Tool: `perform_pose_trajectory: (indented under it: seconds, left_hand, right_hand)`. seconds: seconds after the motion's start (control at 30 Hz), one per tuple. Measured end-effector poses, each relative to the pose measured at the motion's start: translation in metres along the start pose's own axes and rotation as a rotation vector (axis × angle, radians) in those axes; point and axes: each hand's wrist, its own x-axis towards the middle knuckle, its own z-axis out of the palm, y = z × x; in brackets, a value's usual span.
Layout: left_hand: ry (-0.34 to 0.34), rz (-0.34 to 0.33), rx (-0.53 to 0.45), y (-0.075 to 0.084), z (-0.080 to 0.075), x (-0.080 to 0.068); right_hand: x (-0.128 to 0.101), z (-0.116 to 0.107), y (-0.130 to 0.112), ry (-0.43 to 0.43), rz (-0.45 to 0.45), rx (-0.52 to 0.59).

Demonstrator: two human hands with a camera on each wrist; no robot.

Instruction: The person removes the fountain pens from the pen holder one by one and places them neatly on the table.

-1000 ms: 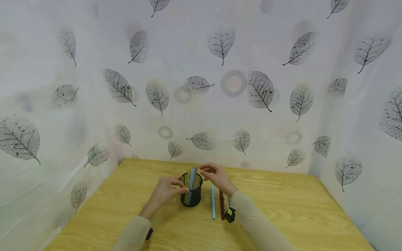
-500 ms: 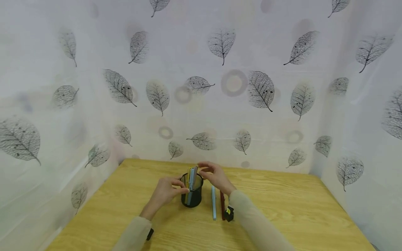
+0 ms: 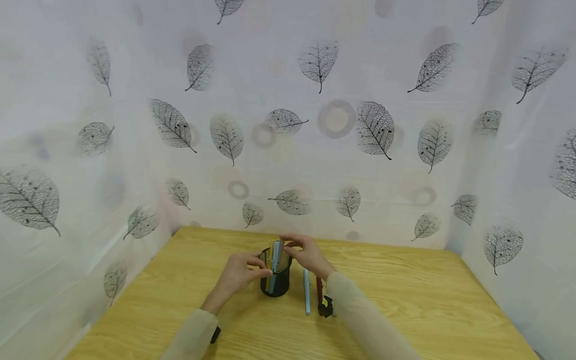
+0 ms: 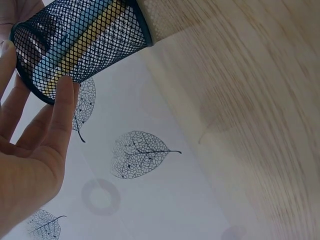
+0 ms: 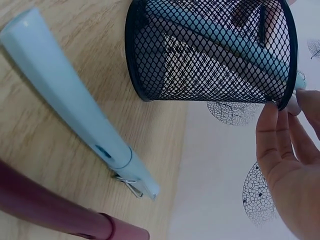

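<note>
A black mesh pen holder point(image 3: 282, 284) stands upright on the wooden table. My left hand point(image 3: 240, 272) grips its rim, the thumb near the opening and a fingertip against the mesh point(image 4: 100, 50). Inside lean several pens, among them a yellow one point(image 3: 270, 255), a light blue one point(image 3: 275, 250) and a grey one point(image 3: 281, 246). At the right side of the rim, my right hand point(image 3: 308, 255) pinches the top of the grey pen point(image 5: 294, 106); its lower part shows through the mesh.
To the right of the holder, a light blue capped pen point(image 5: 75, 92) and a dark red pen point(image 5: 50, 202) lie on the table point(image 3: 405, 295). A black wrist device point(image 3: 325, 306) under the right sleeve overlaps the red pen. A leaf-printed curtain point(image 3: 288, 160) surrounds the table.
My right hand has moved a little to the left, its fingers coming from beside the rim onto the grey pen's top. My left hand stays on the holder.
</note>
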Motion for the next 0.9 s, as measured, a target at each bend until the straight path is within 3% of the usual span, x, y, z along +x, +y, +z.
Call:
perform_pose_trajectory:
  seconds: [0.23, 0.57, 0.9]
  left_hand:
    - [-0.01, -0.026, -0.005, 0.002, -0.001, -0.001]
    - [-0.015, -0.06, -0.017, 0.004, -0.001, 0.0]
    - [-0.02, -0.035, 0.0, 0.003, -0.001, -0.001]
  right_hand:
    - [-0.002, 0.0, 0.0, 0.054, -0.008, 0.062]
    - [-0.004, 0.0, 0.009, 0.074, -0.02, 0.067]
    - [-0.01, -0.001, 0.006, 0.082, -0.032, 0.061]
